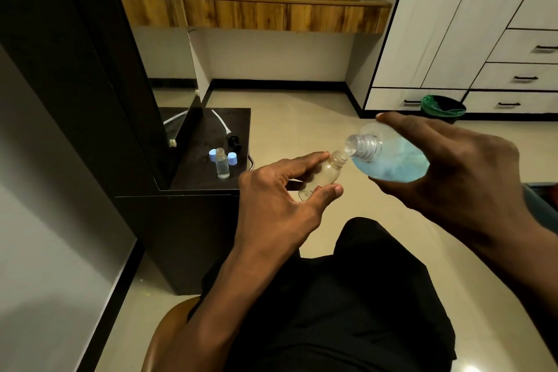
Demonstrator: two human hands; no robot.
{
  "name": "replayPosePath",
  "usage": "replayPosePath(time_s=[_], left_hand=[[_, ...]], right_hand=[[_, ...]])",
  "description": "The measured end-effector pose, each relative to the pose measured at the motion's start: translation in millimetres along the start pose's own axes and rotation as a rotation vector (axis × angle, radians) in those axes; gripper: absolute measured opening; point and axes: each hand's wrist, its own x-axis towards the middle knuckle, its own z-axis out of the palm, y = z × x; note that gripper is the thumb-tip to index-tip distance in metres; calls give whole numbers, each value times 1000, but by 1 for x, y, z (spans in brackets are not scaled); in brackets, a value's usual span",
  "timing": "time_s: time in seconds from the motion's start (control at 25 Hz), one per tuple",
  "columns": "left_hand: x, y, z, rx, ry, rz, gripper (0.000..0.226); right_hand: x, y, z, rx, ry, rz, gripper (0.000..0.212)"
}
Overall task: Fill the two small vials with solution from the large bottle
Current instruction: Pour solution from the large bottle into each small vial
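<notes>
One vial [222, 164] stands filled on the bench [208, 172] — beside it, the left hand [271, 190] clamps the second vial [321, 175], the right hand [453, 166] clamps the large bottle [389, 157] mouth-to-mouth, pouring left.

Large bottle [389, 160]: clear plastic, uncapped, threaded neck, blue solution pooled in its low side. Held in right hand [453, 172], tipped near horizontal, mouth touching the mouth of the vial in left hand [277, 196]. That vial [324, 175]: clear, uncapped, tilted toward the bottle. Second vial [222, 164]: upright on the dark surface left of the left hand, uncapped, clear liquid inside.
</notes>
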Motion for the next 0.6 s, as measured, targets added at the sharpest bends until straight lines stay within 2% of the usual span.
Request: replayPosePath(time_s=[0.6], left_hand=[[2, -4, 0, 11, 15, -5, 51]], right_hand=[[9, -1, 2, -5, 10, -79, 75]])
